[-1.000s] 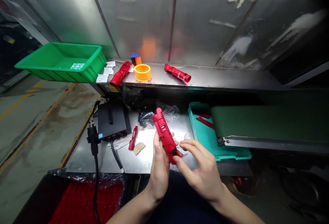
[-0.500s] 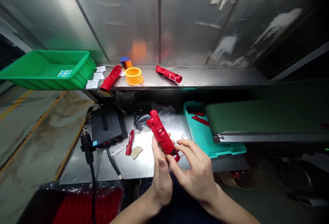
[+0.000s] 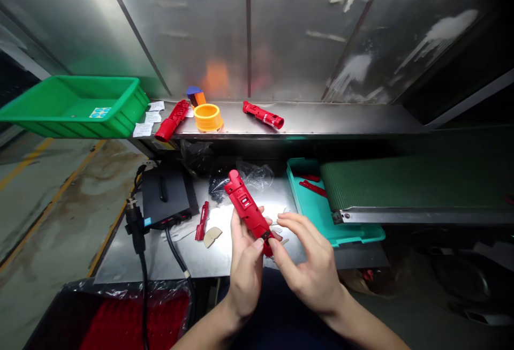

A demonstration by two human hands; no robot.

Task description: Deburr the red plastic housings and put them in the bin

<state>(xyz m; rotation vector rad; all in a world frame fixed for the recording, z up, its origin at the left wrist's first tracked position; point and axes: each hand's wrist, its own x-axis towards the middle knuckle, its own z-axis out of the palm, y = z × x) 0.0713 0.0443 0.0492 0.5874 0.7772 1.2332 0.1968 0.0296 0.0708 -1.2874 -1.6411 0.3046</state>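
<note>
- Above the near middle of the metal table [image 3: 193, 265], a red casing [image 3: 249, 210] slants from far left to near right. The left hand [image 3: 246, 278] is curled round its near half, thumb beside a small dark insert [image 3: 265, 235].
- At the casing's near end, the right hand [image 3: 312, 264] touches with its thumb; its index finger is lifted well away. Its lower fingers are partly hidden, so I cannot tell whether they grip anything.
- On the far shelf [image 3: 341, 117], the right-hand red tube [image 3: 263, 115] carries pale marks, apparently lettering, too small to read.
- Far left, printed paper slips [image 3: 143, 129] lie beside a green bin [image 3: 136, 109] containing a sheet with blue circles [image 3: 100, 112]; the print is illegible.
- On the left, a black box [image 3: 166, 187] bears a small blue label [image 3: 148, 221]; a thick black cable [image 3: 140, 245] runs down before it.
- To the right, a ribbed green conveyor [image 3: 385, 184] overhangs and partly hides a smooth turquoise tray [image 3: 311, 216] with red strips [image 3: 313, 188].
- Left of the hands lie a slim red piece [image 3: 202, 220] and a flat, rounded tan piece [image 3: 212, 236].
- Beyond the casing, crinkled clear plastic [image 3: 257, 176]; farther, a glossy yellow ring [image 3: 208, 118] on the shelf before dull, scuffed metal panels [image 3: 201, 34].
</note>
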